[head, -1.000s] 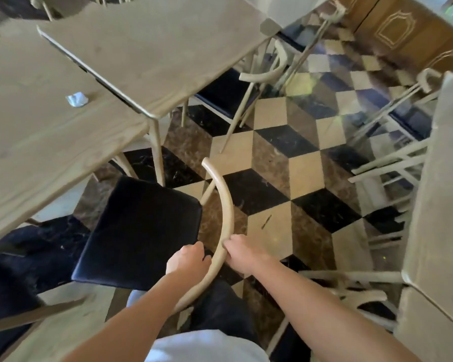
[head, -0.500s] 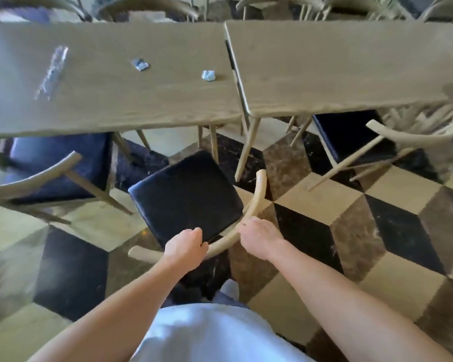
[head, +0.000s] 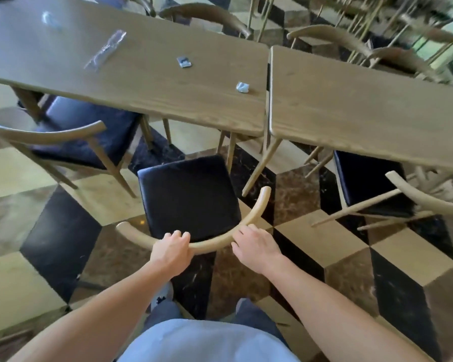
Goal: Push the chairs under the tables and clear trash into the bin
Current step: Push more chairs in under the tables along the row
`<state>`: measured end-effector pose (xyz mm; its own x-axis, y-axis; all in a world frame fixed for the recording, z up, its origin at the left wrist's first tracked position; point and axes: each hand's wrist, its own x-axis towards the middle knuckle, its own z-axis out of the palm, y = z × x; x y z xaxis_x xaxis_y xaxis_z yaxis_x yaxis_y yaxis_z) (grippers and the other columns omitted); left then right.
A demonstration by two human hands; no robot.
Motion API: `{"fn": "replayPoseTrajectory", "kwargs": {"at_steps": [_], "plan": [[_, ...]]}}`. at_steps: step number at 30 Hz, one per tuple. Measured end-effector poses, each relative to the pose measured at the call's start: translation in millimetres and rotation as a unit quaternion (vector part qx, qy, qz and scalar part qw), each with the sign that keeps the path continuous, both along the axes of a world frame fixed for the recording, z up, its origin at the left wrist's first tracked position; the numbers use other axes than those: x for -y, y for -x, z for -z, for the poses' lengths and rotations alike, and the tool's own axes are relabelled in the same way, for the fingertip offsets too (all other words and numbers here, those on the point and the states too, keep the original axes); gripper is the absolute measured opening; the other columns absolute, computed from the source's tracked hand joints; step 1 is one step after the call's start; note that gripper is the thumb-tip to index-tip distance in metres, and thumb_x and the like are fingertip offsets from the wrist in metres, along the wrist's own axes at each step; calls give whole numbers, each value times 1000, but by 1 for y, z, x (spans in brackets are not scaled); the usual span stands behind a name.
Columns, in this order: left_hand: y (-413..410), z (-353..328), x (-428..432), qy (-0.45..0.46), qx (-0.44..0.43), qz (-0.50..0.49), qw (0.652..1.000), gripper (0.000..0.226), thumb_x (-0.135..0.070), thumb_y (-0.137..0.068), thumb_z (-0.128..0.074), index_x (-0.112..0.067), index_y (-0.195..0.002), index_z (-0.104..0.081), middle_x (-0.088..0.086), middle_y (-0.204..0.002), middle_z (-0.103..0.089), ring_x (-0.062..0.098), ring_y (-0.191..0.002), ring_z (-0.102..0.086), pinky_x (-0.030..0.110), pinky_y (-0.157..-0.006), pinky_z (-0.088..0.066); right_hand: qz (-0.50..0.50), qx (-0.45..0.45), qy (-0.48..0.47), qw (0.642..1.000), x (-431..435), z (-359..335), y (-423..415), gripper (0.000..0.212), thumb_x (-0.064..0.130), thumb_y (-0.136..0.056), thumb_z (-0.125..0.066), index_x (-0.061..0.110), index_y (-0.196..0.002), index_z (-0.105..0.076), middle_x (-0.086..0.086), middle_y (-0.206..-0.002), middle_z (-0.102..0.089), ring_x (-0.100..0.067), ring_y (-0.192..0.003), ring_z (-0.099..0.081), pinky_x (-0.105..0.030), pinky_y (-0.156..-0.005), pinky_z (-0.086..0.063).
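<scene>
Now the chair (head: 188, 197) stands in front of the left table (head: 141, 82), its black seat mostly out from under the edge. Both hands grip its curved backrest (head: 209, 244): the left hand (head: 171, 253) curls its fingers (head: 178, 235) over the rail, the right hand (head: 256, 248) wraps it beside. 3 scraps lie on the tabletop: a clear wrapper (head: 105, 50), a dark packet (head: 184, 61), a crumpled wad (head: 243, 87). Chair legs are hidden beneath the seat.

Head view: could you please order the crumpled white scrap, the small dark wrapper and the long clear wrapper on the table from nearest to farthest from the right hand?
From the right hand, which grips the chair back:
1. Crumpled white scrap, at the left table's right end.
2. Small dark wrapper, farther back, mid-table.
3. Long clear wrapper, far left.
</scene>
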<state>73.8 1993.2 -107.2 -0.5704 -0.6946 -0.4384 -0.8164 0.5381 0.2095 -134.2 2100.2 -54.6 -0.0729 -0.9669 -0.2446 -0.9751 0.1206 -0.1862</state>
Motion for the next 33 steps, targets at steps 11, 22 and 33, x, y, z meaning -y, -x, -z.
{"fn": "replayPoseTrajectory", "kwargs": {"at_steps": [11,22,33], "plan": [[31,33,-64,175,-34,-111,978,32,-43,-85,-66,-13,-93,-59,7,-88,-60,32,-79,-57,41,-60,-48,-132,-9,90,987,-2,52,75,27,40,-96,-60,17,-109,-67,-1,-100,-68,-17,-88,-64,-28,-74,-55],[18,94,-43,182,-95,-141,969,73,-86,-83,-27,-25,-99,-62,-7,-96,-65,20,-97,-57,41,-104,-30,-211,5,62,975,24,124,72,57,63,-94,-37,20,-121,-63,1,-113,-64,-19,-103,-58,-41,-99,-46],[10,125,-30,294,-199,-87,931,63,-75,-90,-42,-18,-88,-70,-2,-90,-70,23,-83,-61,43,-87,-41,-218,-38,194,956,31,161,77,44,55,-95,-50,15,-104,-65,-6,-93,-65,-26,-82,-58,-43,-81,-44]]}}
